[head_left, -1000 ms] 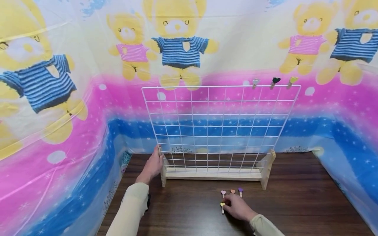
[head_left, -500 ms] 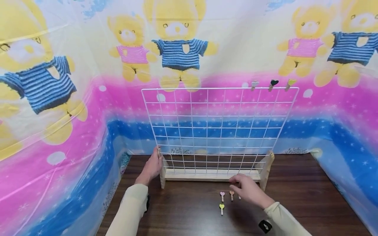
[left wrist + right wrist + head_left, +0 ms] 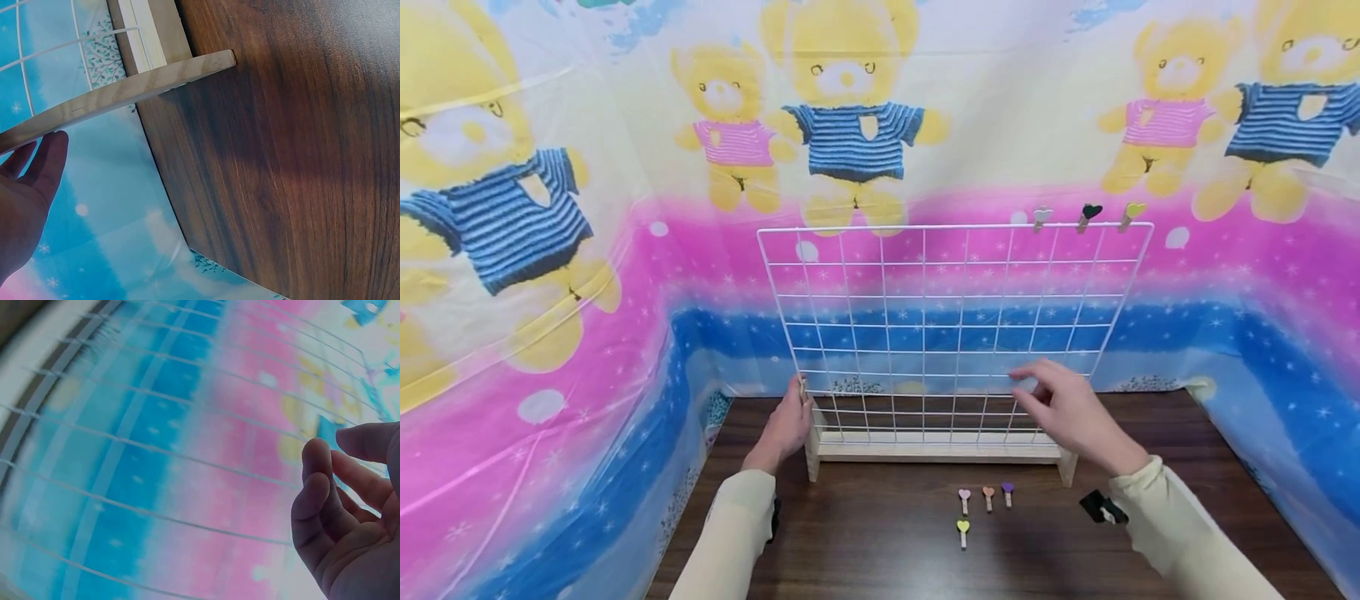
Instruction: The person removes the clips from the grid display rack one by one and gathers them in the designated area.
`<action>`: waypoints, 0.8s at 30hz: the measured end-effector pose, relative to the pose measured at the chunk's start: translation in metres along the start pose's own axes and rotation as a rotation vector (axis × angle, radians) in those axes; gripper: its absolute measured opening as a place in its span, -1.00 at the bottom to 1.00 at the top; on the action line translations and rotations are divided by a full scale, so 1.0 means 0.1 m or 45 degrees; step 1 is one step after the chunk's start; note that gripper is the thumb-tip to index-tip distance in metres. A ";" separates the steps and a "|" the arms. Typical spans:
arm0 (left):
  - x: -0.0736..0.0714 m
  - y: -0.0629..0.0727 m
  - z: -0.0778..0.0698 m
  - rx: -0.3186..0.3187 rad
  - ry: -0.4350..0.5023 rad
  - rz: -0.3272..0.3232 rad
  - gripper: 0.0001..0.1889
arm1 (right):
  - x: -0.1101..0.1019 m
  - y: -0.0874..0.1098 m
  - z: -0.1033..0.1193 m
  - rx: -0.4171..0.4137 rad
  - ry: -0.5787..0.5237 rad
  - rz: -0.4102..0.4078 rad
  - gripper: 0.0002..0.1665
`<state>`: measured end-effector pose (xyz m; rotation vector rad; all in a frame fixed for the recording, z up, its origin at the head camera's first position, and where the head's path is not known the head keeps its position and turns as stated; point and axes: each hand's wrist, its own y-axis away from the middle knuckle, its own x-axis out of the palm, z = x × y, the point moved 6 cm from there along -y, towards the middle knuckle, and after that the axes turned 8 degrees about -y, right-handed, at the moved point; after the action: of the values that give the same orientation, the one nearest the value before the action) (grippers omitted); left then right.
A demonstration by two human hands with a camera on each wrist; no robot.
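A white wire grid rack (image 3: 923,325) stands upright in a pale wooden base (image 3: 940,451). My left hand (image 3: 784,427) grips the rack's left wooden upright (image 3: 125,90); two fingertips meet the wood in the left wrist view. My right hand (image 3: 1071,412) is raised before the grid's lower right. Its thumb and fingertips (image 3: 315,453) are bent close together; I cannot tell whether something small sits between them. Pink (image 3: 964,500), orange (image 3: 988,497), purple (image 3: 1007,493) and yellow (image 3: 963,533) heart clothespins lie on the dark table (image 3: 880,542).
White (image 3: 1041,217), dark green (image 3: 1089,215) and yellow (image 3: 1132,214) heart clothespins are clipped along the grid's top wire, towards the right. A curtain (image 3: 1000,125) printed with teddy bears surrounds the table at the back and sides.
My right hand has risen from beside the yellow clothespin on the table, up and rightward to the front of the grid. My left hand keeps its place on the upright.
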<state>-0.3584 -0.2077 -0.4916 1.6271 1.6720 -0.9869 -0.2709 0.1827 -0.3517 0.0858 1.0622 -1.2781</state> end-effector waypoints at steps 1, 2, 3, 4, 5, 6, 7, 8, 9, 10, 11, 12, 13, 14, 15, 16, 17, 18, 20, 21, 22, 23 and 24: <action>0.00 0.00 0.00 0.002 0.000 0.002 -0.50 | -0.08 -0.04 0.05 -0.025 0.010 -0.030 -0.72; 0.00 0.00 0.00 0.003 0.000 0.004 -0.49 | -0.16 -0.09 0.10 -0.048 0.022 -0.062 -0.72; 0.01 0.00 0.01 -0.002 0.000 0.005 -0.49 | -0.24 -0.13 0.15 -0.066 0.027 -0.094 -0.71; 0.01 0.00 0.01 -0.004 0.002 0.007 -0.49 | -0.32 -0.17 0.19 -0.088 0.033 -0.129 -0.70; 0.01 0.00 0.01 -0.006 0.002 0.007 -0.49 | -0.39 -0.22 0.24 -0.110 0.037 -0.168 -0.70; 0.01 0.00 0.01 -0.002 -0.002 0.005 -0.49 | -0.47 -0.26 0.29 -0.128 0.044 -0.207 -0.69; 0.01 -0.01 0.02 -0.002 -0.004 0.002 -0.49 | -0.54 -0.30 0.32 -0.146 0.050 -0.251 -0.68; 0.01 -0.01 0.02 -0.001 -0.007 -0.001 -0.49 | -0.61 -0.33 0.36 -0.164 0.052 -0.291 -0.67; 0.01 -0.01 0.03 0.002 -0.011 -0.005 -0.49 | -0.67 -0.37 0.41 -0.184 0.052 -0.334 -0.66; 0.01 -0.02 0.03 0.010 -0.014 -0.008 -0.49 | -0.74 -0.41 0.45 -0.205 0.055 -0.374 -0.65; 0.01 -0.02 0.03 0.015 -0.017 -0.010 -0.49 | -0.79 -0.45 0.48 -0.221 0.056 -0.408 -0.65; 0.01 -0.02 0.03 0.020 -0.022 -0.013 -0.49 | -0.85 -0.48 0.52 -0.236 0.045 -0.440 -0.64; 0.00 -0.02 0.03 0.022 -0.019 -0.013 -0.49 | -0.90 -0.52 0.55 -0.250 0.032 -0.467 -0.63; 0.00 -0.02 0.03 0.027 -0.019 -0.014 -0.49 | -0.94 -0.56 0.59 -0.260 0.022 -0.487 -0.62; 0.00 -0.02 0.02 0.027 -0.019 -0.015 -0.48 | -0.98 -0.59 0.62 -0.271 0.015 -0.512 -0.62; 0.00 -0.02 0.02 0.027 -0.020 -0.015 -0.49 | -1.02 -0.63 0.65 -0.275 0.007 -0.534 -0.61; 0.00 -0.02 0.02 0.025 -0.022 -0.016 -0.49 | -1.06 -0.66 0.67 -0.281 -0.001 -0.556 -0.61; 0.00 -0.02 0.02 0.024 -0.022 -0.017 -0.49 | -1.09 -0.69 0.69 -0.283 -0.006 -0.577 -0.60; 0.00 -0.01 0.02 0.024 -0.022 -0.018 -0.49 | -1.14 -0.75 0.73 -0.281 0.004 -0.608 -0.58; 0.00 -0.01 0.02 0.019 -0.019 -0.016 -0.49 | -1.16 -0.78 0.75 -0.273 0.008 -0.617 -0.56; 0.00 -0.01 0.02 0.015 -0.014 -0.011 -0.49 | -1.16 -0.81 0.75 -0.261 0.012 -0.614 -0.55; 0.00 0.00 0.02 0.011 -0.009 -0.007 -0.49 | -1.16 -0.84 0.75 -0.246 0.012 -0.602 -0.53; 0.01 0.00 0.02 0.010 -0.002 -0.001 -0.49 | -1.16 -0.87 0.76 -0.229 0.016 -0.586 -0.52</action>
<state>-0.3586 -0.2091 -0.4934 1.6305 1.6701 -0.9957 -0.2845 0.1919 -0.1892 -0.3040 1.2468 -1.5835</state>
